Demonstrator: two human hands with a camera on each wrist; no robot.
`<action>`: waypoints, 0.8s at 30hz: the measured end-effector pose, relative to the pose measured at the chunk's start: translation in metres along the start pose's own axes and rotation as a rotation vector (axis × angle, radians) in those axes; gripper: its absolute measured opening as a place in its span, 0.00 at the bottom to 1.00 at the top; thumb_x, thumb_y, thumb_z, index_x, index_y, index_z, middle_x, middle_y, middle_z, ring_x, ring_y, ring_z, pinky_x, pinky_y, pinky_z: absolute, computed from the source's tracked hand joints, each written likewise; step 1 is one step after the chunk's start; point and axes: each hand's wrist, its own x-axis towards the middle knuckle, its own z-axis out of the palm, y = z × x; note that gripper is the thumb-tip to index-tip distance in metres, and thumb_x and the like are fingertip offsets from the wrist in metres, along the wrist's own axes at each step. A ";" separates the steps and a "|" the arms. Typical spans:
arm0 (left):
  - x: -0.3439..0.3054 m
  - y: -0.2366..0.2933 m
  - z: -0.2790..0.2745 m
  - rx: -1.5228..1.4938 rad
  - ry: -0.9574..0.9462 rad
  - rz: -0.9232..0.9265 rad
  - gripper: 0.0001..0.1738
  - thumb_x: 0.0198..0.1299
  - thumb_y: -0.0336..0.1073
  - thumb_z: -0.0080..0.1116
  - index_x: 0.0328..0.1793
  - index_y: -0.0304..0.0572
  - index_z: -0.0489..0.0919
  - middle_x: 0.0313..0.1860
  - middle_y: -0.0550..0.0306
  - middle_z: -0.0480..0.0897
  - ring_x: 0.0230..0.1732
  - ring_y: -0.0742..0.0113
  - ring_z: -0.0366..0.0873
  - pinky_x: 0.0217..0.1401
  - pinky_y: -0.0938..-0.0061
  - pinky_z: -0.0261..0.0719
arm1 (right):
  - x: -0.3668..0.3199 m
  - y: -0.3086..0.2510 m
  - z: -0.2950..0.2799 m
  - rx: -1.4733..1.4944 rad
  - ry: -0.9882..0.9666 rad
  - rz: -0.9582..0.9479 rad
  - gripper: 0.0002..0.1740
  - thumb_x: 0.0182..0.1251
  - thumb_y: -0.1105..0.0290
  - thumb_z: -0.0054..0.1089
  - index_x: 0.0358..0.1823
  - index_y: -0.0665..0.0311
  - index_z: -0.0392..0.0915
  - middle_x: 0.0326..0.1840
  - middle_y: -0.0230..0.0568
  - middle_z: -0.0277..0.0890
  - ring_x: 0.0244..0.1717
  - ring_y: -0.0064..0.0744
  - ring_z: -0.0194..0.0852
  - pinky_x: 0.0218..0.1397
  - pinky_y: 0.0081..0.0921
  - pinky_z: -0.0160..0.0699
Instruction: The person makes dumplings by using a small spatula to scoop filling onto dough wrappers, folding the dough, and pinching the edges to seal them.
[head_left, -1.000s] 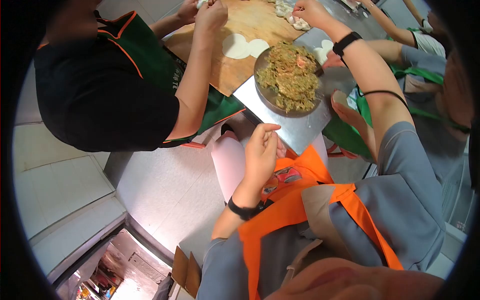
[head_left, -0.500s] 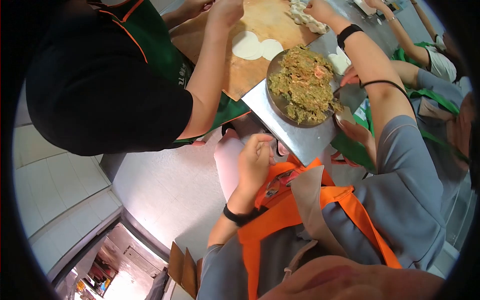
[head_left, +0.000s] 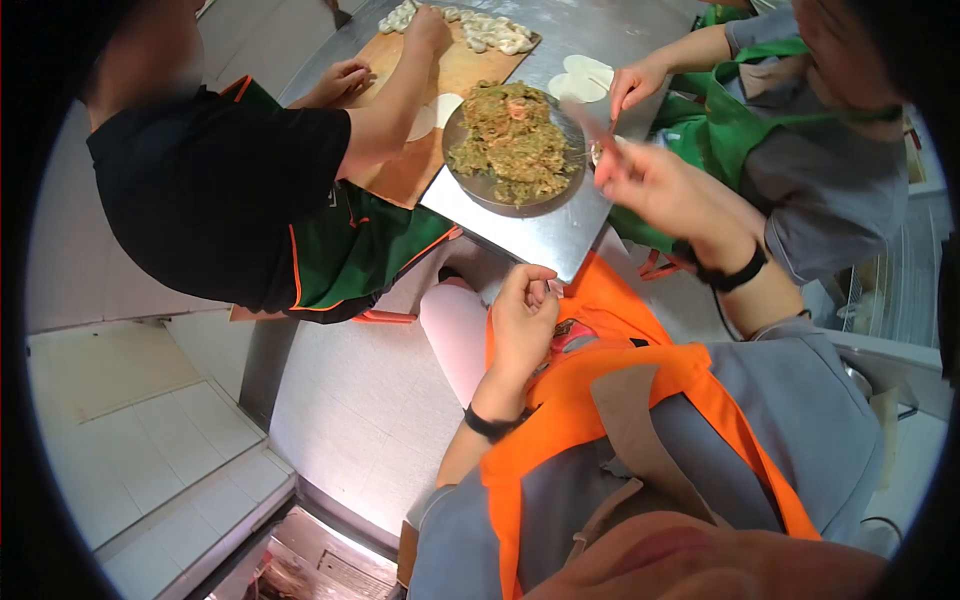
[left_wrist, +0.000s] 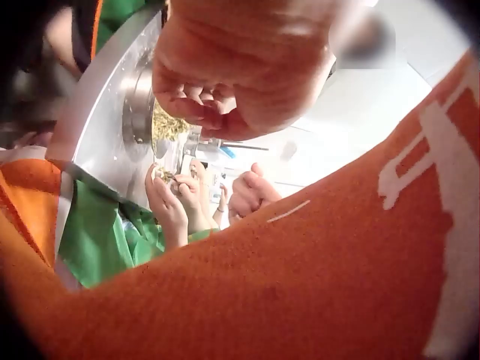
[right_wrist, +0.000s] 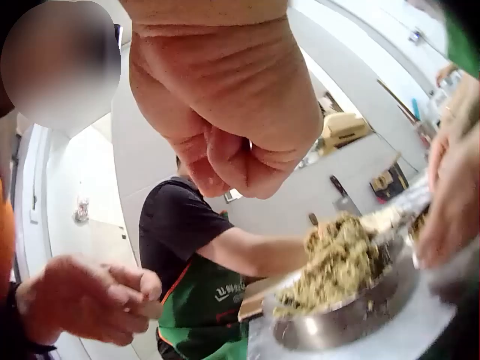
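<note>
My right hand (head_left: 660,190) is in the air beside the right edge of a metal bowl (head_left: 515,205) heaped with green-brown filling (head_left: 510,140). Its fingers blur in the head view; the right wrist view shows them loosely curled, with nothing visible in them. Close to the near corner of the metal table (head_left: 520,230), my left hand (head_left: 525,320) hovers before the orange apron (head_left: 620,300). That hand's fingers hang loosely bent, and the left wrist view shows nothing in its palm.
Round dough wrappers (head_left: 580,78) lie right of the bowl, and shaped dumplings (head_left: 490,32) line the far edge of a wooden board (head_left: 400,180). A person in black (head_left: 220,190) works at the left. Another person's hand (head_left: 640,80) is close to the wrappers.
My right hand has come back from the dumplings on the board to the near side of the bowl. My left hand stays about where it was. The head view has shifted.
</note>
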 end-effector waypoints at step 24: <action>-0.007 0.003 0.006 0.141 -0.079 -0.154 0.06 0.69 0.25 0.49 0.46 0.32 0.76 0.24 0.67 0.71 0.23 0.81 0.69 0.26 0.83 0.70 | 0.165 0.198 -0.028 -0.943 0.488 0.085 0.16 0.63 0.58 0.62 0.42 0.63 0.78 0.45 0.51 0.75 0.41 0.54 0.82 0.44 0.47 0.82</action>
